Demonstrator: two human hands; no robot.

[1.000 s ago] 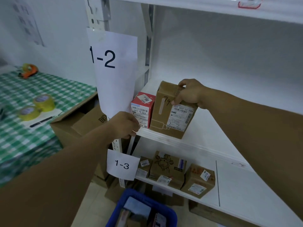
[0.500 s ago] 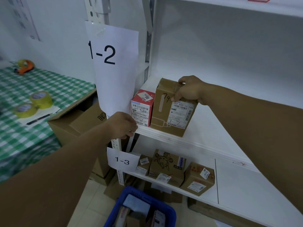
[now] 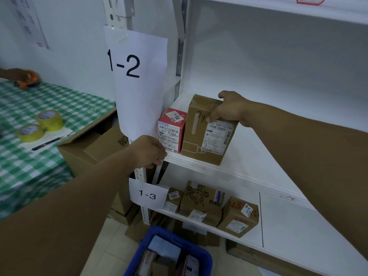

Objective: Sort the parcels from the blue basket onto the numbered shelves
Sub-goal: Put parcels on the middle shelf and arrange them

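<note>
A tall brown cardboard parcel (image 3: 207, 134) marked "1-2" stands upright on the white shelf 1-2 (image 3: 247, 162), right beside a small red and white box (image 3: 171, 130). My right hand (image 3: 229, 110) grips the brown parcel's top right corner. My left hand (image 3: 149, 151) pinches the lower edge of the hanging "1-2" paper sign (image 3: 137, 80) at the shelf's front left post. The blue basket (image 3: 169, 253) sits on the floor below with several parcels inside.
Shelf 1-3 (image 3: 249, 236) below holds three brown boxes (image 3: 203, 202) behind a "1-3" label (image 3: 147, 195). Left stands a green checked table (image 3: 29, 120) with two yellow tape rolls (image 3: 39, 124), a pen and an orange tape dispenser under another person's hand (image 3: 18, 75). Cardboard cartons (image 3: 95, 148) are stacked beside the rack.
The brown parcel and both my hands stay almost where they were; the view shifted slightly. Another person's hand has come onto the orange dispenser at the far left.
</note>
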